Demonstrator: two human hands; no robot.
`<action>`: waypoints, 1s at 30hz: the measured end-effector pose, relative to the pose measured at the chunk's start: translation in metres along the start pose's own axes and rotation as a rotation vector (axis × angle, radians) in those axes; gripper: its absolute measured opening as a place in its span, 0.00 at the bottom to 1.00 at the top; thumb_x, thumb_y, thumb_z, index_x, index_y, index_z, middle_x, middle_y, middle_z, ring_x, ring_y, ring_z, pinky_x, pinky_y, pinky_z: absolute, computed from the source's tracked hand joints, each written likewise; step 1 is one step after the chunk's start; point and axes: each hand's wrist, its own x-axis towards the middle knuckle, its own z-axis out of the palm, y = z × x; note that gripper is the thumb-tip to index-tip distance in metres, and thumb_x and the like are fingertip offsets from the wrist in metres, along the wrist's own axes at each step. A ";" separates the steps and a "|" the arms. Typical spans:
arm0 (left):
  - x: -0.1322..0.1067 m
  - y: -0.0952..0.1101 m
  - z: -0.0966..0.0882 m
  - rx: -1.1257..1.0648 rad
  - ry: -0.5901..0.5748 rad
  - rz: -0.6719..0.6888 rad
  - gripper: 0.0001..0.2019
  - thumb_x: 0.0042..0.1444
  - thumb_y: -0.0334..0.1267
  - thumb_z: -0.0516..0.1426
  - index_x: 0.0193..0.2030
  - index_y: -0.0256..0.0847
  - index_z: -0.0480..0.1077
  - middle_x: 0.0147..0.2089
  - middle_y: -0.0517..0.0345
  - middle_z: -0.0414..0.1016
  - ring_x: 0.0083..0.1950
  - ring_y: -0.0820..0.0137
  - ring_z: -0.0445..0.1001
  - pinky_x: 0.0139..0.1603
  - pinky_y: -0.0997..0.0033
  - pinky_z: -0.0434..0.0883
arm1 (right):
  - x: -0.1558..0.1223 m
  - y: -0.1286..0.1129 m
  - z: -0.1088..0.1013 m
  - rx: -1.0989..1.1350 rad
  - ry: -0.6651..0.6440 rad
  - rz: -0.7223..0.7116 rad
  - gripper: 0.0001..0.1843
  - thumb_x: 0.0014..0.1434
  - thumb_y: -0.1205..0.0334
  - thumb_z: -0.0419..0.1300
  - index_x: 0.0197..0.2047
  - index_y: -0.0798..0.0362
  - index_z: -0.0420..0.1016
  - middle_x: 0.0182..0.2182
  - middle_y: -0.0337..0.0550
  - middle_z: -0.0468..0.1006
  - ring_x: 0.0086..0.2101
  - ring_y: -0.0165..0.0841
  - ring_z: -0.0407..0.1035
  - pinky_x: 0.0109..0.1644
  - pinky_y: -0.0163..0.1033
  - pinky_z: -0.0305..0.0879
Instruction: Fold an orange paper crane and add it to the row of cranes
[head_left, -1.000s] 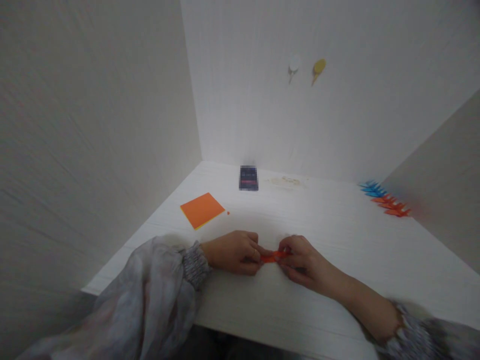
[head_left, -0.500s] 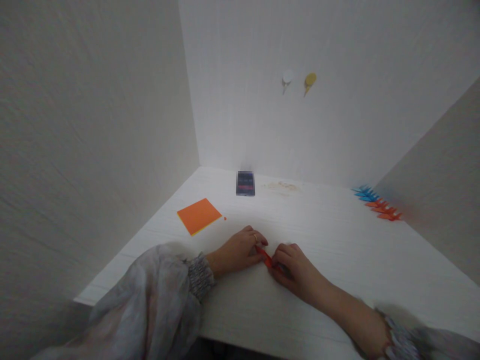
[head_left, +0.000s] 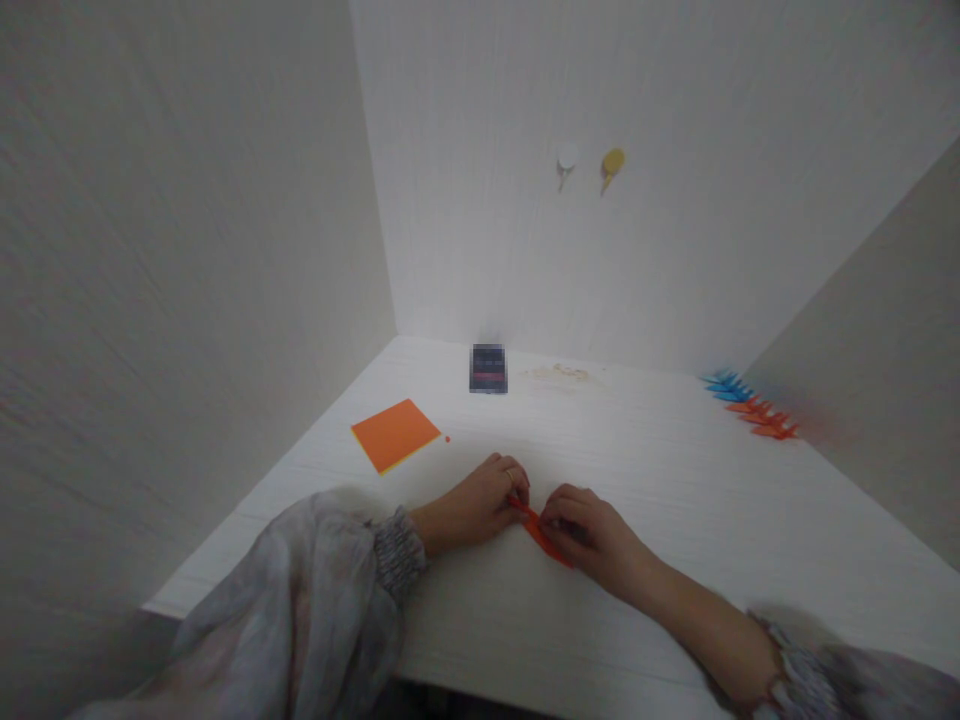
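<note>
Left fingers (head_left: 517, 482) and right fingers (head_left: 564, 493) pinch a narrow orange-red paper strip (head_left: 548, 542) over the white surface (head_left: 637, 430), a flat whitish wall (head_left: 480, 240) beyond them.

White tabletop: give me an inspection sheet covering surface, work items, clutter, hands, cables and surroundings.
Surface: white tabletop, brownish marks near the back wall.
Work items: folded red-orange paper, partly hidden.
Clutter: yellow-edged orange sheets, orange speck beside them; dark pixelated object; blue folded pieces, orange folded pieces at right.
Hands: left hand and right hand both hold the paper.
Cables: nothing seen.
Surroundings: left wall, right wall; white hook and yellow hook on the back wall.
</note>
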 end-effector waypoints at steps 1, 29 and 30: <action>0.000 -0.001 0.001 -0.004 -0.004 0.001 0.06 0.50 0.35 0.56 0.33 0.37 0.63 0.39 0.54 0.65 0.42 0.69 0.62 0.44 0.68 0.63 | 0.000 0.000 0.001 0.019 0.002 0.035 0.05 0.51 0.70 0.53 0.30 0.54 0.69 0.27 0.40 0.70 0.28 0.30 0.64 0.33 0.35 0.59; 0.011 0.023 0.024 -1.038 0.361 -0.299 0.18 0.46 0.37 0.59 0.38 0.40 0.54 0.33 0.60 0.68 0.34 0.74 0.70 0.38 0.70 0.66 | 0.006 0.006 0.015 0.572 0.441 0.240 0.10 0.52 0.58 0.57 0.37 0.52 0.66 0.27 0.39 0.68 0.30 0.30 0.63 0.34 0.36 0.62; 0.012 0.023 0.024 -1.054 0.372 -0.311 0.18 0.45 0.37 0.60 0.37 0.40 0.54 0.32 0.60 0.68 0.33 0.75 0.70 0.37 0.71 0.66 | 0.006 0.006 0.015 0.575 0.448 0.239 0.10 0.52 0.58 0.57 0.37 0.52 0.66 0.27 0.39 0.68 0.30 0.31 0.63 0.34 0.36 0.62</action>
